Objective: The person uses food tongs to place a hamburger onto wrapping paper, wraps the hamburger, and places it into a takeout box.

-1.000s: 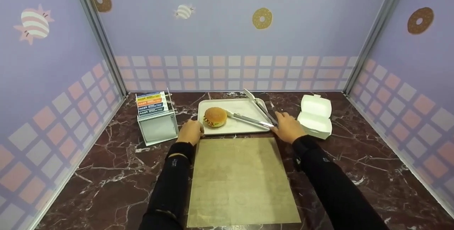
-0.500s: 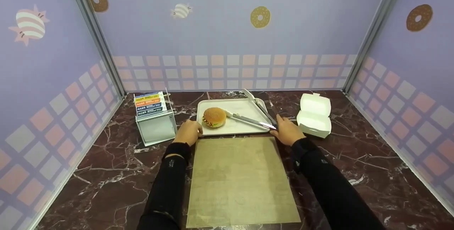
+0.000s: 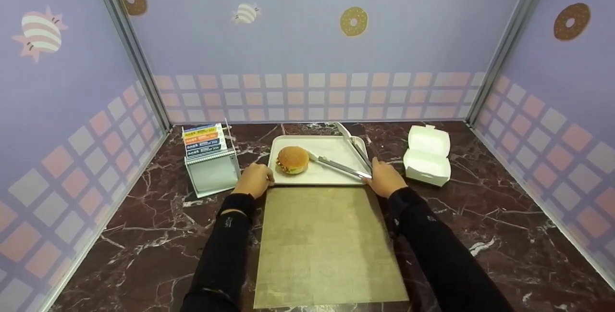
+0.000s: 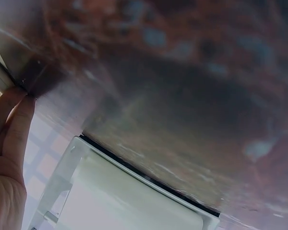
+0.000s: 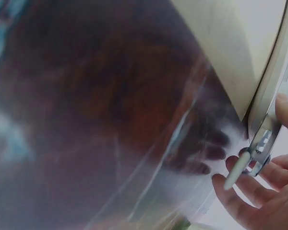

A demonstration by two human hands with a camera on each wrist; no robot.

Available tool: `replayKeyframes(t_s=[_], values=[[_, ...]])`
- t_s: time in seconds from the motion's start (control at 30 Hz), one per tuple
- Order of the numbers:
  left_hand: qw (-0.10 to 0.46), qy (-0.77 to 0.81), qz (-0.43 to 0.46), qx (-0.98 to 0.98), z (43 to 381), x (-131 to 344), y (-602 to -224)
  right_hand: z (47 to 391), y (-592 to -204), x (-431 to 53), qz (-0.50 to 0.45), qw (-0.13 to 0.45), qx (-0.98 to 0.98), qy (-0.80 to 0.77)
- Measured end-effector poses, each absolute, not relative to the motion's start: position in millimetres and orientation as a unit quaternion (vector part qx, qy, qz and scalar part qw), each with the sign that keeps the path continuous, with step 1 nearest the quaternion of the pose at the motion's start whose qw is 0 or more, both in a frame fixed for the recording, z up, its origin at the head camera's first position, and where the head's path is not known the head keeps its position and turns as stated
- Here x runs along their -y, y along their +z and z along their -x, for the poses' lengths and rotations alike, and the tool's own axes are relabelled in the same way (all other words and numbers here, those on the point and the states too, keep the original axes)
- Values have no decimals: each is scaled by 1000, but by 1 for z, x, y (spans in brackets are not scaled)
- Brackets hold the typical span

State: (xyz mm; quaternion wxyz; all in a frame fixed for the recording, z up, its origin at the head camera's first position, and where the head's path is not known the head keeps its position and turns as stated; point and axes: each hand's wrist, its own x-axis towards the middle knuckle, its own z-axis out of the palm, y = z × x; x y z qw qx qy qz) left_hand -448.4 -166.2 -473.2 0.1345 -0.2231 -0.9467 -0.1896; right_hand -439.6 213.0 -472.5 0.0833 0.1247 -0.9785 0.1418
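A cream rectangular tray (image 3: 317, 175) lies near the back of the table. On its left side sits a burger (image 3: 293, 159) with a browned bun. Metal tongs (image 3: 342, 167) lie spread across its right half, handle end toward the front right corner. My left hand (image 3: 254, 180) grips the tray's front left corner; the left wrist view shows the fingertips (image 4: 23, 98) right at the edge. At the opposite corner my right hand (image 3: 387, 180) holds the tongs' handle end, partly covering it. In the right wrist view the thumb lies over the tongs (image 5: 266, 139), fingers curled beneath.
A yellowish translucent mat (image 3: 331, 247) lies in front of the tray. To the left stands a pale rack (image 3: 215, 177) with several coloured packets (image 3: 204, 140). A white clamshell box (image 3: 426, 158) stands open at the right. Patterned walls enclose the marble table.
The tray has shifted slightly right with the burger, and the tongs' far arm has moved right too. My right hand has come a little to the left; the left hand stays at its corner.
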Motion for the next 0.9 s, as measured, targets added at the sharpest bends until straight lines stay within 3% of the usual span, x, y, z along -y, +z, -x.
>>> replayKeyframes(t_s=[0.33,0.57,0.9], values=[[142,-199,191,951,446,160,-474,438,-462,-207,-79,38,981,172],[145,-187,159,959,448,155,-476,435,-456,-211,-26,67,990,120],[158,-178,153,959,449,152,-474,438,-450,-224,-29,110,986,120]])
